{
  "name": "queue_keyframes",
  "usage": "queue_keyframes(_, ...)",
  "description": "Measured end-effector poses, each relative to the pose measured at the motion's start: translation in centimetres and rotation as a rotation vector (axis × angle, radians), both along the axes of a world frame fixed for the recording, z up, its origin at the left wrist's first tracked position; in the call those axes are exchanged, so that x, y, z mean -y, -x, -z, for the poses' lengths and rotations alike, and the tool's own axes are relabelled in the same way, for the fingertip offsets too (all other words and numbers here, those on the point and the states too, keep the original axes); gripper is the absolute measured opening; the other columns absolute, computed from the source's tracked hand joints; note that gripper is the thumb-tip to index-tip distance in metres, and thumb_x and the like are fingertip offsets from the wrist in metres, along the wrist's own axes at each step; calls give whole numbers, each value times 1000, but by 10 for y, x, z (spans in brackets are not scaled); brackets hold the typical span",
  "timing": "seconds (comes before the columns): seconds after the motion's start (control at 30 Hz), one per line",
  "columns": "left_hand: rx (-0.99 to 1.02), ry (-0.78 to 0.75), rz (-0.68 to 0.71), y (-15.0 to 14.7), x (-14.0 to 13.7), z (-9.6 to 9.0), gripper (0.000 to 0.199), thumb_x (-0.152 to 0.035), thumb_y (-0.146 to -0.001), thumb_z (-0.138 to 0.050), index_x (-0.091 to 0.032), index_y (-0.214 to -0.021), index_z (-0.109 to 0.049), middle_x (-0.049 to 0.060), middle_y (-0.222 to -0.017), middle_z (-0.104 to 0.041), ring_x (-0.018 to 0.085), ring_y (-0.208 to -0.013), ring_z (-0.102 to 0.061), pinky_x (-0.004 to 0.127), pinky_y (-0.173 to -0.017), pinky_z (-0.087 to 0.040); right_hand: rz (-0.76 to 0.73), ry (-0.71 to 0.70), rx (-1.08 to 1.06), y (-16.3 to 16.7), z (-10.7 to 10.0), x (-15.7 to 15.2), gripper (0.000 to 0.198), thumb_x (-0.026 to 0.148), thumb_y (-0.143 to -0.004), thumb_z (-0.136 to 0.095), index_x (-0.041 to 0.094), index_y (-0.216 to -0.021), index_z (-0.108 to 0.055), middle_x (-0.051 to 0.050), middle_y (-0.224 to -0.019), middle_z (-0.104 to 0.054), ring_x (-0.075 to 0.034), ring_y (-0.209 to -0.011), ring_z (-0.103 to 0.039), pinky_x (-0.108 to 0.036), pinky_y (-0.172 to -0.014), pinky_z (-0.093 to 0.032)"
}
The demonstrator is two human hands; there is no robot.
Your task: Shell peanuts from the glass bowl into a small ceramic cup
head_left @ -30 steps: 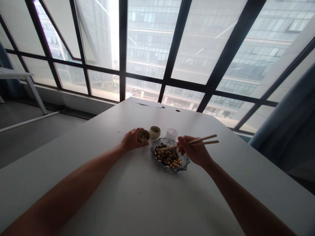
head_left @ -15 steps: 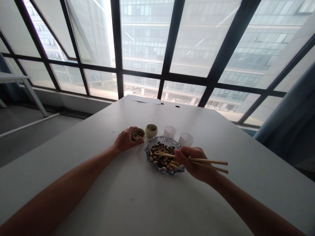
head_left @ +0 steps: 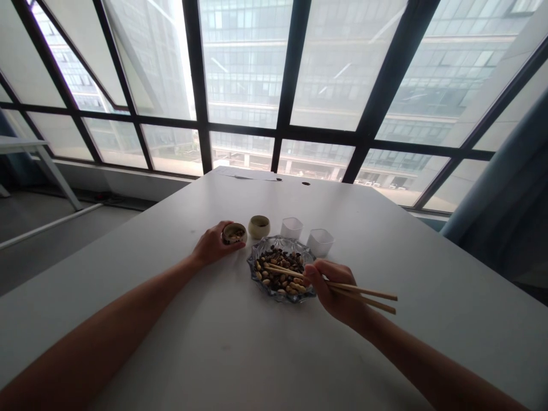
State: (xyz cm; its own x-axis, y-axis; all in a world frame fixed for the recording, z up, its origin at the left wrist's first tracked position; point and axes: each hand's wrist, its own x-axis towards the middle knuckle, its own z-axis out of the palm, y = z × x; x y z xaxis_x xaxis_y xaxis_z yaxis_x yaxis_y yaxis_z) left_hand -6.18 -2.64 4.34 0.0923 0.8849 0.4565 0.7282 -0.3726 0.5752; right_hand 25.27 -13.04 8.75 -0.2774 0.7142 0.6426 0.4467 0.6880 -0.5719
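Observation:
My left hand point(head_left: 213, 244) is wrapped round a small ceramic cup point(head_left: 234, 233) that has some nuts or seeds inside. My right hand point(head_left: 336, 285) grips a pair of wooden chopsticks point(head_left: 366, 293). Their tips lie among the peanuts and dark seeds point(head_left: 280, 271) in a scalloped glass bowl point(head_left: 251, 264). Whether the tips pinch a piece is too small to tell. Just right of the held cup stands a second ceramic cup point(head_left: 259, 228), and two white translucent cups point(head_left: 291, 228) stand behind the bowl.
Everything rests on a long white table point(head_left: 205, 342). Papers point(head_left: 246, 173) lie at its far end, near two dark holes. Tall windows point(head_left: 244, 68) rise beyond it. A blue curtain point(head_left: 492, 188) hangs at the right, and another white table point(head_left: 21, 145) stands at the left.
The view has shifted slightly, moving the table things a little left in the picture. The chopsticks' rear ends tilt a bit lower. Both hands keep their holds.

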Motion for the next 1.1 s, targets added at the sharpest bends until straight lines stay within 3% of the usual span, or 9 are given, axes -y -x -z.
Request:
queue_keyframes(0.27,10,51,-22,0,1,0,77,-68,-69,-72,-19,-127,-58,11,-111,-73,30,-100,-70,42,-87,-57,79,54,-250,-5,20,-14,47,52,-97,-52,20,-65,-65,-5,-57,-70,-17,-50,-65,-27,-51,-50)
queue_keyframes(0.43,-6,-103,19,3,-5,2,81,-69,-74,-67,-17,-134,-52,16,-128,-65,32,-114,-64,46,-94,-53,237,128,-469,-12,22,-33,54,68,-88,-57,20,-65,-66,-6,-53,-69,-20,-51,-64,-29,-52,-48)
queue_keyframes(0.53,-98,-164,17,-1,-11,-8,76,-67,-79,-63,-17,-135,-52,17,-131,-63,32,-118,-61,49,-100,-49,290,193,-552,-18,26,-43,59,75,-82,-57,20,-63,-67,-6,-51,-68,-21,-52,-63,-31,-54,-48)
queue_keyframes(0.7,-440,-77,108,-28,-25,-39,80,-62,-80,-65,-17,-143,-45,17,-142,-57,36,-132,-51,54,-110,-39,303,228,-614,-22,33,-49,61,78,-79,-58,20,-64,-68,-6,-53,-69,-21,-54,-63,-33,-55,-48)
queue_keyframes(0.83,-636,70,200,-52,-41,-56,85,-49,-77,-71,-20,-149,-37,15,-148,-52,35,-135,-50,50,-113,-36,284,198,-588,-22,34,-48,60,76,-81,-57,20,-64,-67,-6,-54,-69,-21,-52,-62,-32,-53,-46)
queue_keyframes(0.97,-681,183,251,-62,-58,-58,91,-36,-71,-75,-18,-151,-34,16,-148,-52,34,-132,-53,44,-111,-40,245,162,-577,-20,34,-46,57,74,-83,-57,20,-65,-66,-5,-54,-69,-20,-53,-62,-31,-53,-47)
queue_keyframes(1.1,-633,118,270,-62,-69,-54,93,-29,-64,-78,-13,-147,-38,18,-140,-54,31,-124,-57,36,-103,-47,204,138,-560,-18,35,-45,54,69,-87,-57,20,-66,-66,-5,-54,-68,-18,-53,-62,-30,-54,-47)
